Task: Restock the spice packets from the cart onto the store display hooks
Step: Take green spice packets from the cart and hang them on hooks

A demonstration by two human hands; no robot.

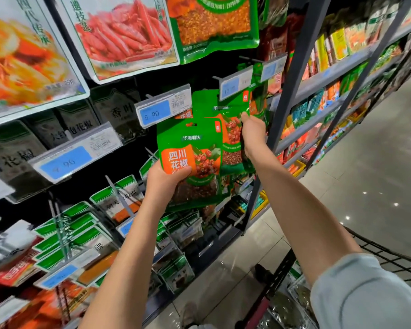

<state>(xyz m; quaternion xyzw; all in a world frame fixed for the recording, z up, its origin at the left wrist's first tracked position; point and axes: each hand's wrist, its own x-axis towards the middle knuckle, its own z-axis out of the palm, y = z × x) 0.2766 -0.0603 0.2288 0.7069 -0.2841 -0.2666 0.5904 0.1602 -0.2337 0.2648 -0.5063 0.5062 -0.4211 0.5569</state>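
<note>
Sleeve (365, 298) cropped; L hand (163, 180) grips front packet (190, 148), R hand (253, 132) part-hides rear packet (226, 110).

Glossy green-and-orange plastic peppercorn packet (190, 160) up front, upright, hang-hole at the top, raised before the display. Right behind it, overlapping, a second matching packet (228, 129), higher and to the right. Black wire cart (389, 260) low right.

Upward passage is narrowed by the 5.90 price tag (163, 108) at 11 o'clock of the held green packet (190, 148), by the hanging packets (226, 108) and a second price tag (235, 85) at 1 o'clock, and by the grey upright post (292, 91) at 3 o'clock. A dark gap (133, 160) is left open at 9 o'clock; open floor (377, 162) is seen beyond the post.
</note>
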